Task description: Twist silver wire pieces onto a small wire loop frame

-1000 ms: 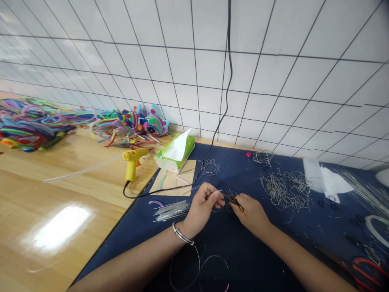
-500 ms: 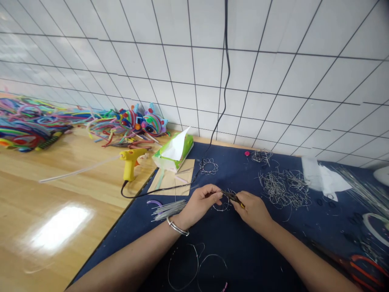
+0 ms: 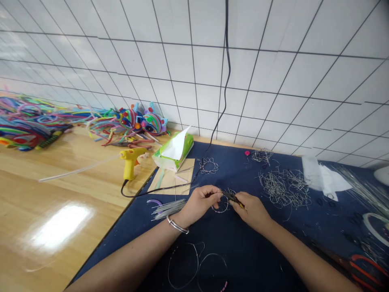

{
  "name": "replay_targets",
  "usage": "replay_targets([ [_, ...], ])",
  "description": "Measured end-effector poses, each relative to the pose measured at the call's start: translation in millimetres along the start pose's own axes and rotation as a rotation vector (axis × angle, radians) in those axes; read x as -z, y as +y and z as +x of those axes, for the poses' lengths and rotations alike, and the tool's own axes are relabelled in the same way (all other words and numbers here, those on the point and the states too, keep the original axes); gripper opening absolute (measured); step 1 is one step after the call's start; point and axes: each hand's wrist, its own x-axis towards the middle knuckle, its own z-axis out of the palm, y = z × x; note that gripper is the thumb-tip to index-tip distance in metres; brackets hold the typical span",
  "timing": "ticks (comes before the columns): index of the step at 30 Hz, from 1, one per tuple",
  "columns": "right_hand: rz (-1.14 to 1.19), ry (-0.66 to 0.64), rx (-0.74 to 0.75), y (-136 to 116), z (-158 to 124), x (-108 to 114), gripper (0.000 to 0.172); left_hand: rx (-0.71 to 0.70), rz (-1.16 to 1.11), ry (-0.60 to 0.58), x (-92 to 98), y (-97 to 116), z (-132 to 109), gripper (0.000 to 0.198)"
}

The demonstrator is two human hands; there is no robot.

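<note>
My left hand (image 3: 204,199) pinches a small ring of thin silver wire (image 3: 223,211) that hangs below the fingertips. My right hand (image 3: 251,209) is wrapped round pliers (image 3: 232,198) with dark jaws and a yellow-and-black grip. The jaw tips meet the wire right at my left fingertips; the exact contact is too small to make out. Just behind the hands lies a flower-shaped wire ring (image 3: 209,166). A bundle of straight wire pieces (image 3: 168,209) rests beside my left wrist. Nearer to me are larger wire loops (image 3: 184,267), one with pink beads.
A yellow glue gun (image 3: 130,162) stands left, its cord crossing the cardboard (image 3: 154,182). Behind it is a tissue pack (image 3: 174,150). Tangled wire (image 3: 284,188) and orange-handled scissors (image 3: 367,267) lie right. Colourful fuzzy stems (image 3: 27,125) fill the back left, against the tiled wall.
The small wire ring has shifted slightly in my left fingers and shows more fully below them. Both hands and the pliers stay in nearly the same place.
</note>
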Motion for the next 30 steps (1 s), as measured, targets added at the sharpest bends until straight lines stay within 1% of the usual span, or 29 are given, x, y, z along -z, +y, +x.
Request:
replay_targets([
  [8, -0.017, 0.012, 0.007, 0.1, 0.0, 0.8, 0.021, 0.071, -0.191, -0.026, -1.7, -4.8, 1.0, 0.025],
  [18, 0.006, 0.02, 0.01, -1.0, -0.7, -0.5, 0.02, 0.106, -0.25, -0.064, -1.9, -3.3, 1.3, 0.025],
  [25, 0.008, 0.041, 0.025, -1.6, -0.4, -2.0, 0.021, 0.071, -0.205, -0.044, -1.8, 2.1, 0.2, 0.024],
  [30, -0.027, 0.032, 0.053, -0.2, 0.6, 0.4, 0.02, 0.028, -0.032, -0.016, -0.8, 1.5, 0.4, 0.022],
])
